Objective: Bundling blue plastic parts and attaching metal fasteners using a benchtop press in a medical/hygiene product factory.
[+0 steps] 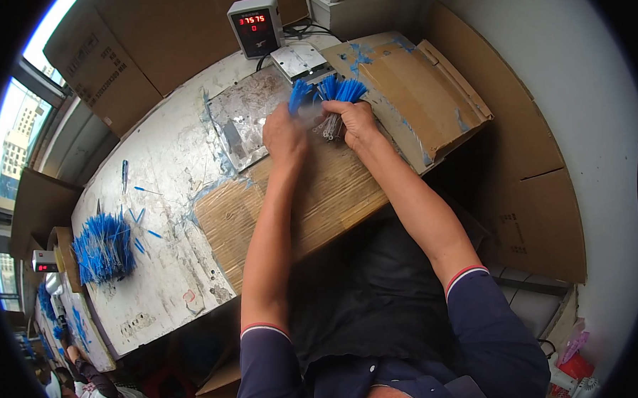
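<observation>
My right hand [358, 123] pinches a bunch of thin blue-tipped wire brushes [343, 90], thumb and fingers pressed on it. Blue tips point away from me, and small looped wire ends hang below the fingers. My left hand [285, 135], slightly blurred, is closed round a smaller bunch of the same brushes [299, 94] just to the left. Both bunches are above the near side of a small machine with a metal plate [300, 60]. Part of the left hand's grip is hidden behind its own back.
A large pile of blue brushes [103, 247] lies at the left, with several loose ones beside it. A counter box with a red display [256, 29] stands at the back. Flattened cardboard [333, 198] covers the near edge. A cardboard box [421, 88] sits on the right. Another person works far left.
</observation>
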Available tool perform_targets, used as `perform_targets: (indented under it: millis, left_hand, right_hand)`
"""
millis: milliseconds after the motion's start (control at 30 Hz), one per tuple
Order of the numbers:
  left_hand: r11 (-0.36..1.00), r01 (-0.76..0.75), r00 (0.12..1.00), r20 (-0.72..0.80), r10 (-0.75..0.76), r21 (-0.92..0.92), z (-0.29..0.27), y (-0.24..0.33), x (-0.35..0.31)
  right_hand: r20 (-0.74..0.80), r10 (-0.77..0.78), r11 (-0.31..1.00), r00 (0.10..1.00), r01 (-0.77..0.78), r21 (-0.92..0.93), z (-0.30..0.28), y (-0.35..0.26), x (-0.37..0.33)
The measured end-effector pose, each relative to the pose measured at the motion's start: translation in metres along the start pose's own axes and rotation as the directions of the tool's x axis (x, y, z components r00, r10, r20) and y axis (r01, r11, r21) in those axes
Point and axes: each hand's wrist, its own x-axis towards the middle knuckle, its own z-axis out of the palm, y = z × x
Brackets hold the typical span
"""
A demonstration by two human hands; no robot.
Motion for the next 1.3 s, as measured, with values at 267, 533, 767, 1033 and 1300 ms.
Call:
perform_targets:
  millis: [267, 533, 767, 1033, 1300]
  left_hand:
    - [0.997, 0.074, 0.986, 0.150, -0.077, 0.025, -0.002, 0.006, 0.007]
    - [0.996, 0.051, 0.990, 0.130, -0.059, 0.067, 0.002, -0.003, 0.013]
    - [0.951, 0.172, 0.967, 0.226, -0.114, -0.256, -0.011, -0.023, 0.017]
    - [0.795, 0.250, 0.904, 0.428, 0.013, -0.553, -0.024, -0.017, 0.008]
    - [0.820, 0.224, 0.869, 0.489, 0.077, -0.527, -0.017, -0.016, 0.006]
  right_hand:
    - [-0.093, -0.072, 0.997, 0.993, 0.073, 0.002, 0.018, 0.017, -0.011]
    - [-0.240, -0.151, 0.958, 0.959, 0.201, 0.203, 0.016, 0.021, -0.023]
    - [-0.216, -0.177, 0.978, 0.960, 0.197, 0.073, -0.001, -0.003, -0.009]
    - [-0.041, -0.235, 0.969, 0.971, 0.237, 0.064, 0.005, -0.006, -0.005]
    - [0.009, -0.065, 0.997, 0.998, 0.065, 0.033, -0.009, -0.012, 0.004]
